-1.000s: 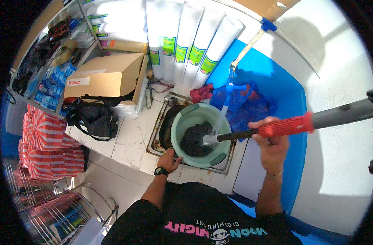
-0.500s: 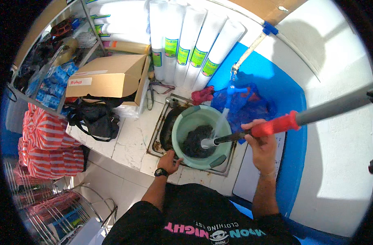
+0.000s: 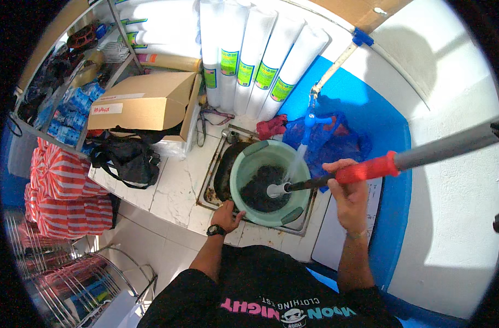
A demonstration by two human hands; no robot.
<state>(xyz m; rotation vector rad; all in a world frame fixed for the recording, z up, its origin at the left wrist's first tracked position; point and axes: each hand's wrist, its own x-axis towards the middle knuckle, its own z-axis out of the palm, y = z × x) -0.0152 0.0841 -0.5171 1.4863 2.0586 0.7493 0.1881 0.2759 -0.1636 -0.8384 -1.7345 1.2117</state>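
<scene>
**A:** What do your hands hold in this view?

**B:** My right hand (image 3: 349, 191) is closed around the red grip of a long mop handle (image 3: 402, 158). The shaft runs from the upper right down into the green bucket (image 3: 268, 183). My left hand (image 3: 226, 214) rests with loosely spread fingers at the bucket's near rim, where it meets the sink edge; it grips nothing that I can make out.

**A:** Where does the bucket stand?

**B:** In the metal sink (image 3: 216, 180) set in the white table (image 3: 170, 188). The tap (image 3: 312, 117) hangs above it, and a thin stream of water (image 3: 294, 164) falls into the bucket beside the handle's lower end.

**A:** How far along is the wash, as you judge it?

**B:** Partway, I judge. The dark mop head (image 3: 260, 188) lies inside the bucket and already looks soaked. Water is running and the level looks low, so rinsing and filling are not yet finished. Wringing and lifting out remain.

**A:** What surrounds the sink?

**B:** White filter cartridges (image 3: 255, 60) stand behind it, a cardboard box (image 3: 145, 101) and a black bag (image 3: 126, 158) lie to the left, and a blue mesh bag (image 3: 337, 139) hangs on the wall.
</scene>
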